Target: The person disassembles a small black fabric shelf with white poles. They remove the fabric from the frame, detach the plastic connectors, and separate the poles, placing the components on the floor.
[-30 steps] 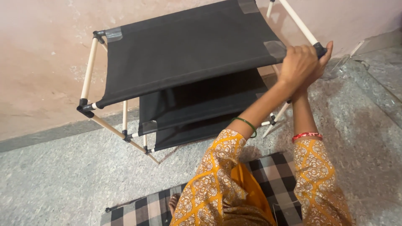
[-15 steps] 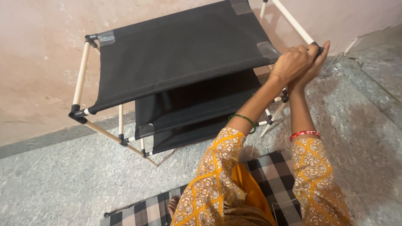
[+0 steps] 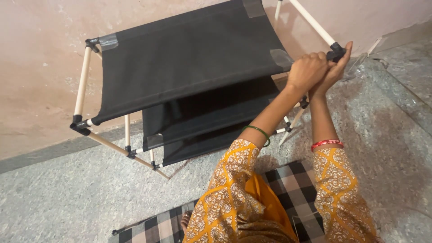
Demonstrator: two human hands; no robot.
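A rack (image 3: pixel 189 58) of black fabric shelves on cream rods with black corner joints lies tipped toward the pink wall. Both my hands meet at its upper right corner. My left hand (image 3: pixel 307 71) is closed around the rod end just below the black corner joint (image 3: pixel 336 49). My right hand (image 3: pixel 334 68) presses against that joint from the right, fingers raised along it. A cream rod (image 3: pixel 312 22) runs up and left from the joint. Two lower shelves (image 3: pixel 202 121) show beneath the top one.
The pink wall (image 3: pixel 40 90) stands close behind the rack. A grey speckled stone floor (image 3: pixel 67 198) spreads around. I sit on a black-and-white checked mat (image 3: pixel 292 189). A clear plastic piece (image 3: pixel 360 67) lies on the floor at the right.
The rack has shifted left and down in view. My hands slid slightly down from the corner joint, which now shows above my fingers.
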